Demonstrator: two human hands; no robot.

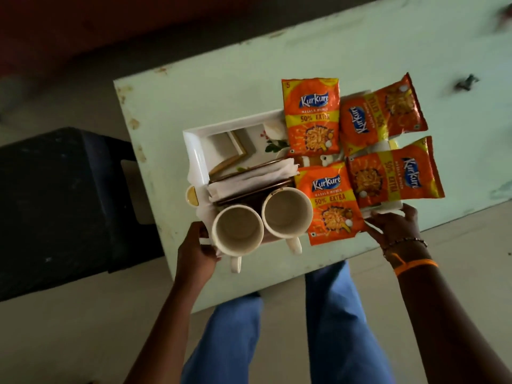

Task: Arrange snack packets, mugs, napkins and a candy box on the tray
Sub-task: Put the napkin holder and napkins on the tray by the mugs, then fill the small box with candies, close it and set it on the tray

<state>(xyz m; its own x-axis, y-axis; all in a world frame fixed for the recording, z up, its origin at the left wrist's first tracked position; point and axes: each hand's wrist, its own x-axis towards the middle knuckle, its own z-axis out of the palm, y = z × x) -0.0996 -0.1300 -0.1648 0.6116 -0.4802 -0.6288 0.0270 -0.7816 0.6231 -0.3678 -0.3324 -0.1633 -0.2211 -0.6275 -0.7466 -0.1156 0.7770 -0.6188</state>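
Observation:
A white rectangular tray point(194, 151) rests on the pale green table point(221, 87). Several orange snack packets point(311, 117) cover its right half. Two empty cream mugs point(237, 230) stand side by side at the tray's near left, handles toward me. Folded white napkins point(249, 178) lie behind the mugs over a dark brown box point(238, 198). My left hand point(195, 249) grips the tray's near left corner beside the mugs. My right hand point(394, 225) holds the tray's near right edge under a packet.
A dark blue plastic stool point(55, 200) stands left of the table. The table's near edge runs diagonally in front of my legs in blue trousers point(332, 314). A small dark object point(466, 82) lies on the table at the far right.

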